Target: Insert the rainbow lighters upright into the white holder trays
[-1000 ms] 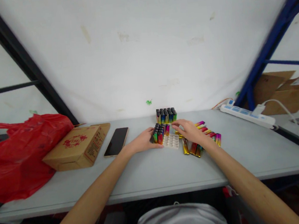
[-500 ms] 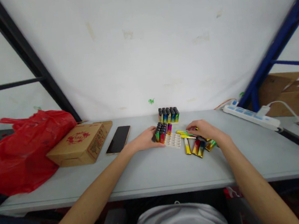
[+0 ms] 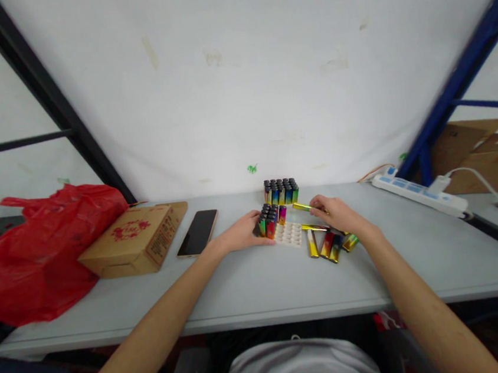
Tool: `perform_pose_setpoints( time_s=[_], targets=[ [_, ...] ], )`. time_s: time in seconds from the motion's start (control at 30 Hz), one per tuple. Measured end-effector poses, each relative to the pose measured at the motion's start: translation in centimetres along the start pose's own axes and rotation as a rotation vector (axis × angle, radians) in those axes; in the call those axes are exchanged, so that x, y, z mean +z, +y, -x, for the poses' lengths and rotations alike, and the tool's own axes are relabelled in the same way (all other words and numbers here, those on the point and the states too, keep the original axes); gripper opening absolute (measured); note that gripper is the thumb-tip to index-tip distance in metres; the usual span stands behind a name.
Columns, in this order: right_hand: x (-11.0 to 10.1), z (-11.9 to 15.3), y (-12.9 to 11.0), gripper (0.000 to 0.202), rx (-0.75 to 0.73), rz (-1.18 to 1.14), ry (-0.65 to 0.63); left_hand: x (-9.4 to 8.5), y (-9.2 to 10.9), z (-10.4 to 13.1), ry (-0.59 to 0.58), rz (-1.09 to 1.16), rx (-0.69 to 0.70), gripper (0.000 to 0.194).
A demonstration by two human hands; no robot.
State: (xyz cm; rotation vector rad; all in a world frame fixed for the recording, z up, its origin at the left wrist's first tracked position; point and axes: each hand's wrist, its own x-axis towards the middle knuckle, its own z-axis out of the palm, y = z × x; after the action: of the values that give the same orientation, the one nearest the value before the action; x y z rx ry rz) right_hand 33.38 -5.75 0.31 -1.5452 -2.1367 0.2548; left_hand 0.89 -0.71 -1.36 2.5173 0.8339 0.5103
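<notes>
My left hand (image 3: pixel 247 231) is closed round the left side of a white tray (image 3: pixel 288 235), whose left part holds upright colourful lighters (image 3: pixel 268 222); its right-hand holes show bare. Between the fingers of my right hand (image 3: pixel 334 213) is a yellow-green lighter (image 3: pixel 303 206), lying sideways and raised to the right of the tray. Below that hand, several loose lighters (image 3: pixel 327 245) lie on the table in a loose pile. Behind the tray stands a full block of upright lighters (image 3: pixel 281 192) with black tops, close to the wall.
A black phone (image 3: pixel 197 233) lies left of my left hand. Farther left are a cardboard box (image 3: pixel 125 241) and a red plastic bag (image 3: pixel 51 249). On the right, a white power strip (image 3: pixel 419 195) runs along the table (image 3: pixel 286 289), with cartons beyond a blue frame.
My right hand has lifted the yellow-green lighter up and away from the loose pile. My left hand and the tray have stayed in place.
</notes>
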Motion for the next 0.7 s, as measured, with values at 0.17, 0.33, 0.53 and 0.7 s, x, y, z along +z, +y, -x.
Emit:
perform_pose_setpoints(
  time_s=[0.17, 0.33, 0.53, 0.7],
  targets=[
    [0.0, -0.5, -1.3, 0.029, 0.028, -0.269, 0.312, -0.1, 0.2, -0.1, -0.014, -0.01, -0.001, 0.079],
    [1.1, -1.2, -2.9, 0.043, 0.113, -0.676, 0.476, 0.0, 0.1, -0.1, -0.009, -0.012, 0.008, 0.077],
    [2.6, -0.8, -5.6, 0.041, 0.118, -1.167, 0.278, 0.2, -0.3, 0.0, 0.02, -0.008, -0.01, 0.082],
    [3.6, -0.5, -6.4, 0.042, 0.167, -1.043, 0.172, 0.2, -0.3, 0.0, 0.018, -0.002, 0.007, 0.078]
  ],
)
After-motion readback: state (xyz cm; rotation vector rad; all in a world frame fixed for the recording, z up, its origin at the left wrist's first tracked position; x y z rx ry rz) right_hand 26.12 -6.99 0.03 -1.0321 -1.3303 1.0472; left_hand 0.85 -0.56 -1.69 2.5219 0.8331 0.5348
